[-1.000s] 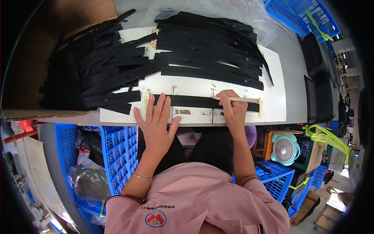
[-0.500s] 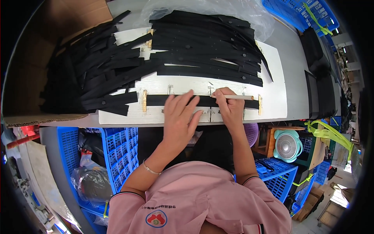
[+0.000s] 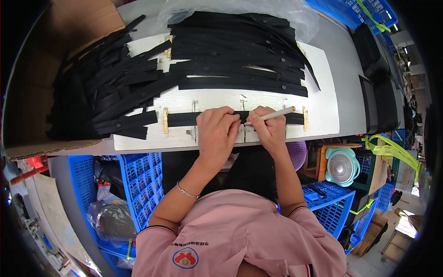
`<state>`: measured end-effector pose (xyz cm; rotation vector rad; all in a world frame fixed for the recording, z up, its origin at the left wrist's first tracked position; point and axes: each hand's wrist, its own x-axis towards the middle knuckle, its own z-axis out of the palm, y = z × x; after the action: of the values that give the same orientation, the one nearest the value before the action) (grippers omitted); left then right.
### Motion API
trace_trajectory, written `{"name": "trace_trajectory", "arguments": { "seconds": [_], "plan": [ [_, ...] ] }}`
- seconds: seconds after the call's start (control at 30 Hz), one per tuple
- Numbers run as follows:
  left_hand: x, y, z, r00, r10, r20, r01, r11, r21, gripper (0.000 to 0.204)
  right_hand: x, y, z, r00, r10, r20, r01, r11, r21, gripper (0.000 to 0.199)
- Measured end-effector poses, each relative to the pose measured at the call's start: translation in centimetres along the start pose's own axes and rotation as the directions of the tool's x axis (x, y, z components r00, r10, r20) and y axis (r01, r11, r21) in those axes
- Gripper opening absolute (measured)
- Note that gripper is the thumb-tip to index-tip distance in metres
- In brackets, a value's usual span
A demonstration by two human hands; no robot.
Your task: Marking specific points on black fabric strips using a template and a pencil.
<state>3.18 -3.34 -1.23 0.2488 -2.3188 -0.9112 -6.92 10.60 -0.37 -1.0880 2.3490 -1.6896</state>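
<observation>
A single black fabric strip (image 3: 182, 119) lies straight across the near part of a white board (image 3: 318, 111), between two small tan end stops (image 3: 166, 121). My left hand (image 3: 216, 131) rests on the strip near its middle, with fingers bent and drawn together against it. Just to its right, my right hand (image 3: 269, 129) grips a white pencil (image 3: 281, 112) like a writing tool. The pencil slants up to the right, and its tip meets the strip's near edge beside a dark line on the board. My fingers cover the strip's middle.
Many black strips (image 3: 230, 51) are heaped on the board's far side. More strips (image 3: 101, 92) spill leftward into an open cardboard box (image 3: 27, 92). Clear plastic film (image 3: 302, 23) and a blue basket (image 3: 355, 14) sit behind. Blue crates (image 3: 143, 175) and a fan (image 3: 342, 166) stand below the table edge.
My left hand has gone from spread fingers above the strip to closed fingers pressing on it. The pencil tip has moved from the strip's far edge to its near edge.
</observation>
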Motion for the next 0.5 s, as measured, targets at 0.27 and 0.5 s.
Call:
{"name": "trace_trajectory", "arguments": {
  "seconds": [0.27, 0.5],
  "plan": [
    [0.0, -0.1, 0.1, 1.000, 0.016, 0.000, -0.016, 1.000, 0.003, 0.014, 0.2, 0.3, 0.2, 0.994, -0.106, -0.006, 0.105, 0.989, -0.106, 0.023],
    [0.0, 0.1, 0.1, 1.000, 0.013, 0.003, -0.013, 1.000, 0.023, 0.013, -0.3, -0.7, -1.4, 0.993, 0.098, 0.060, -0.100, 0.995, 0.030, 0.021]
  ]
}}
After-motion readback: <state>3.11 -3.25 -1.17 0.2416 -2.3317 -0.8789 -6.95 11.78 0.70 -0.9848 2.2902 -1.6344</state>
